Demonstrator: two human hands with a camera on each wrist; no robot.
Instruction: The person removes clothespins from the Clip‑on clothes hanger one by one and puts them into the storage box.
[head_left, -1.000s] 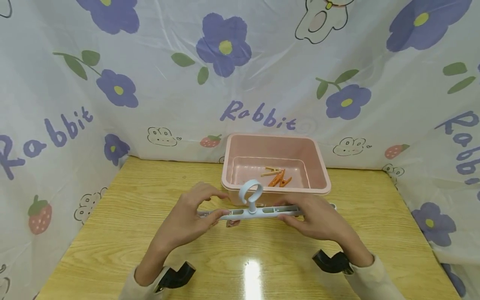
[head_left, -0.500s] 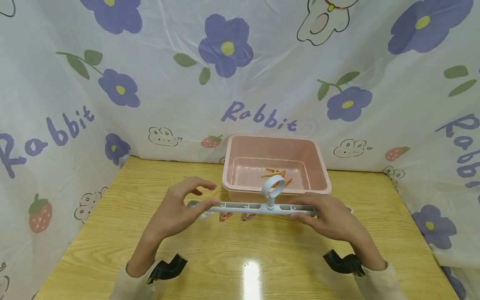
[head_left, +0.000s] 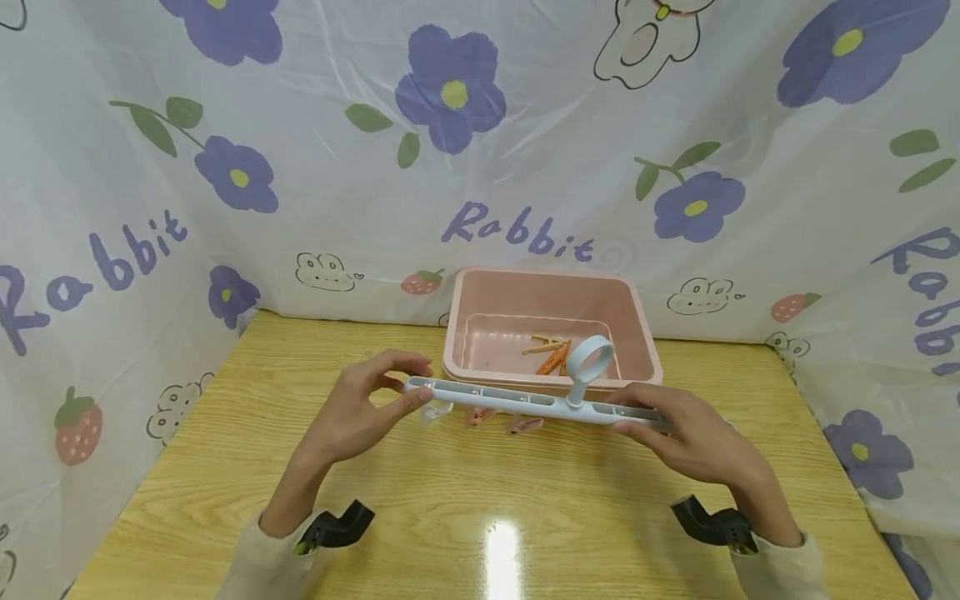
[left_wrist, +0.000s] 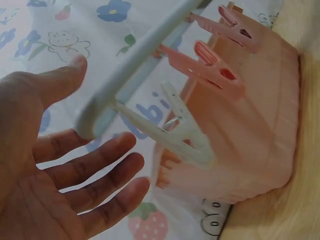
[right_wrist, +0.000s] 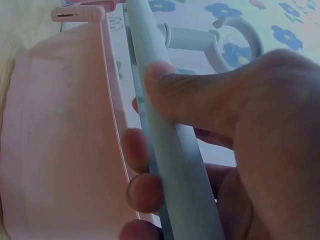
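Observation:
A pale blue clip hanger (head_left: 517, 402) with a round hook (head_left: 590, 358) is held up over the table. My right hand (head_left: 693, 429) grips its bar right of the hook, thumb on the near side and fingers curled round the far side in the right wrist view. My left hand (head_left: 367, 406) is at the bar's left end, fingers spread and thumb apart from the bar in the left wrist view. From the left half hang a whitish clothes peg (left_wrist: 172, 132) and two pink clothes pegs, one nearer the middle (left_wrist: 205, 72) and another farther along (left_wrist: 232, 31).
Behind the hanger a pink plastic basin (head_left: 551, 292) stands against the printed cloth backdrop (head_left: 360, 192). Several orange and yellowish clothes pegs (head_left: 553, 357) lie inside it. The wooden table (head_left: 420, 517) stretches to the front.
The hanger has shifted right with my right hand, and its left end has risen. Its left half and the hanging pegs show more. My left hand has moved slightly left and up.

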